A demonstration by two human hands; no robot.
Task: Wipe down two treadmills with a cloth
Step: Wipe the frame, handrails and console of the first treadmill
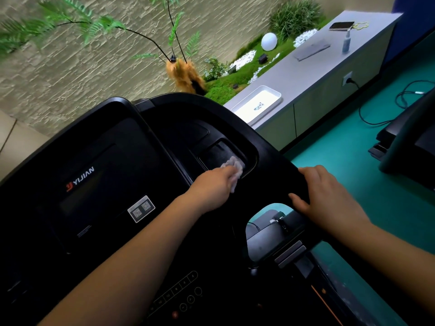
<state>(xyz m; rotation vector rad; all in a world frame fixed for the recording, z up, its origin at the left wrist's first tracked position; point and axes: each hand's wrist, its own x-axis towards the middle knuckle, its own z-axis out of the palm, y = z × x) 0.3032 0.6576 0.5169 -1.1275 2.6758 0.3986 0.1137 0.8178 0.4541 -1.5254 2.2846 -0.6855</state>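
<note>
Cloth in the left hand, inside the treadmill's right console recess.

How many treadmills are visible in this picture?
2. The near treadmill fills the foreground; the second treadmill stands at the right edge, only partly in view. Others may be hidden.

Two treadmills were in view: the near treadmill at centre, a second treadmill at 3 o'clock. Two hands appeared, the left hand gripping one white cloth, the right hand holding one handlebar. On one counter at 1 o'clock lay one grey cloth, one spray bottle, one phone and one white tray, with one globe lamp nearby.
</note>
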